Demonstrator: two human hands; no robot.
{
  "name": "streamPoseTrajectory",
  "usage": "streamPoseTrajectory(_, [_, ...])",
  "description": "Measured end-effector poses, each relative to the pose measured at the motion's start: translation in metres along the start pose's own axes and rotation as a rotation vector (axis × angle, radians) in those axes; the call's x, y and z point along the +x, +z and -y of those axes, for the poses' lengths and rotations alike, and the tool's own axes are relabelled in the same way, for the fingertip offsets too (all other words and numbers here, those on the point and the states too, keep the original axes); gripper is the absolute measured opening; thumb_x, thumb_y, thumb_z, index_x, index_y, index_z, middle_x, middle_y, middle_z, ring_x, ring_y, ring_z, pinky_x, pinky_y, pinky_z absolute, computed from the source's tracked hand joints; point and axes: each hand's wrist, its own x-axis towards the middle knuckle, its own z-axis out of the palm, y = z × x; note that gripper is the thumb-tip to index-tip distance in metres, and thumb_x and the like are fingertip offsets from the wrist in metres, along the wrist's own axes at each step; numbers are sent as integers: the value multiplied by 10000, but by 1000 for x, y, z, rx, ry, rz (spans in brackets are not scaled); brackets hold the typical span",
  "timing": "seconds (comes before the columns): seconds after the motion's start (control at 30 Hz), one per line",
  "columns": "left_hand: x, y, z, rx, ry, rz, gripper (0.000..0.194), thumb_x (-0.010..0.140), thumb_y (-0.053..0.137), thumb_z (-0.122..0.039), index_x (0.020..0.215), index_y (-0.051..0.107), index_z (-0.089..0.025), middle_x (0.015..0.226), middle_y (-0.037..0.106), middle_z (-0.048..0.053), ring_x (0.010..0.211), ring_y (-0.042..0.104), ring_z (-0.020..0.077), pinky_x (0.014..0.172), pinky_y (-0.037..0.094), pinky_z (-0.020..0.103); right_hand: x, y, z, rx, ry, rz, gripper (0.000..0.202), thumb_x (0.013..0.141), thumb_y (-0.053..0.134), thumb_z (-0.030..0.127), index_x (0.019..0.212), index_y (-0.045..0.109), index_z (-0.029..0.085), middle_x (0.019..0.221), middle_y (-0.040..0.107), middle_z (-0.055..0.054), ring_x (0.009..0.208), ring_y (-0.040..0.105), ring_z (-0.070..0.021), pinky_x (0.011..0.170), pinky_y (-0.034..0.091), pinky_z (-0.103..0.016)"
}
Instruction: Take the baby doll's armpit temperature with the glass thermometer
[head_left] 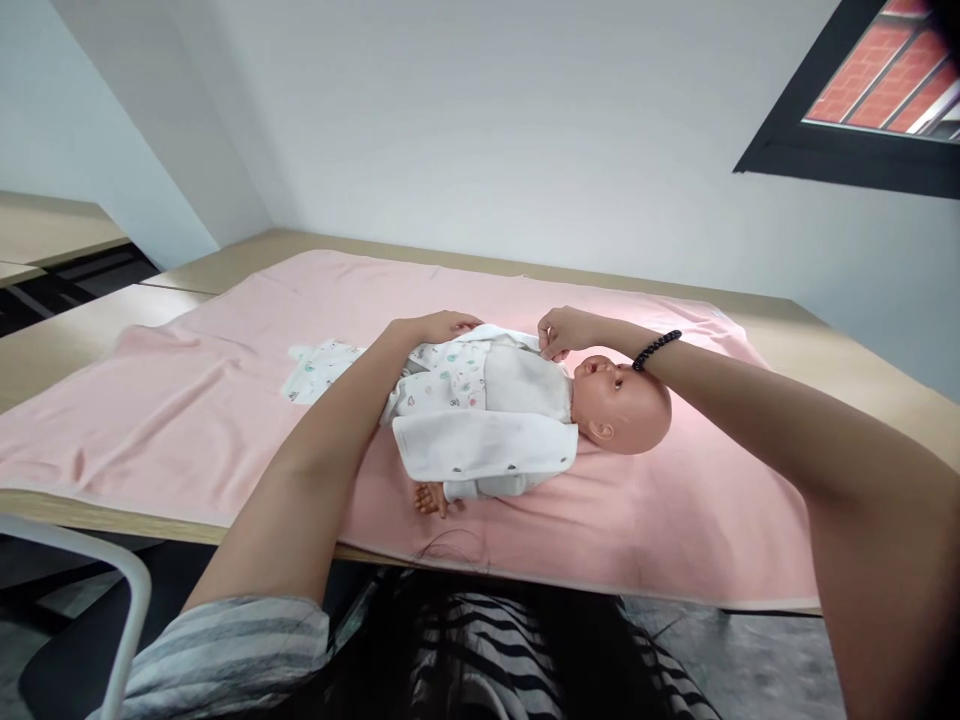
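Observation:
A baby doll (622, 405) lies on its back on a pink blanket (675, 530), its head to the right. It wears a pale top (525, 380) and printed white trousers (450, 385). A white baby jacket (484, 445) lies spread open under and around it, the near flap with small dark snaps folded outward. My right hand (568, 330) pinches the far flap's edge near the doll's neck. At the other end of that flap, my left hand (442, 326) has its fingers curled at the edge; the fingertips are partly hidden.
A printed white cloth (322, 370) lies left of the doll, partly behind my left forearm. The wooden table (247, 245) stands against a white wall. A white metal bar (131, 600) of a chair is at lower left. A dark-framed window (780, 150) is at upper right.

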Motion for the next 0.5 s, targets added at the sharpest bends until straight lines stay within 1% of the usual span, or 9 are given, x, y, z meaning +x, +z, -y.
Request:
streamPoseTrajectory(0.13, [3,1,-12,2,52,-26,636,849,503,-258,1480,579,-251,1488,626,62,1264,615,256,1056,502,351,-2,-2,-2,-65,-26,12,139,779,796,190,836,677,146,787,718,-47,753,686,-190,705,527,-276])
streamPoseTrajectory(0.23, [1,-3,-14,-8,55,-45,674,784,523,-212,1453,601,-210,1377,686,91,1148,654,247,968,535,331,-6,-7,2,-103,-39,66,121,751,765,160,863,720,153,804,723,-31,776,677,-188,711,501,-270])
streamPoseTrajectory(0.33, [-1,-8,-10,-67,63,-110,650,782,538,-228,1425,626,-197,1324,709,92,1125,661,235,969,538,323,-8,-10,6,-120,-52,102,207,732,706,121,929,752,165,880,746,-22,823,693,-186,720,507,-261])
streamPoseTrajectory(0.43, [-3,-12,-2,-181,47,-157,524,798,610,-303,1304,712,-213,1306,728,74,1160,664,229,1000,539,306,-9,-9,7,-128,-57,80,233,729,682,118,944,760,166,913,753,-27,854,698,-185,728,507,-254])
streamPoseTrajectory(0.5, [-3,-13,2,-245,21,-156,455,801,656,-360,1225,750,-226,1297,739,62,1182,666,231,1005,540,297,-8,-6,5,-123,-60,59,232,734,683,126,948,760,166,931,756,-31,874,697,-184,720,498,-246])
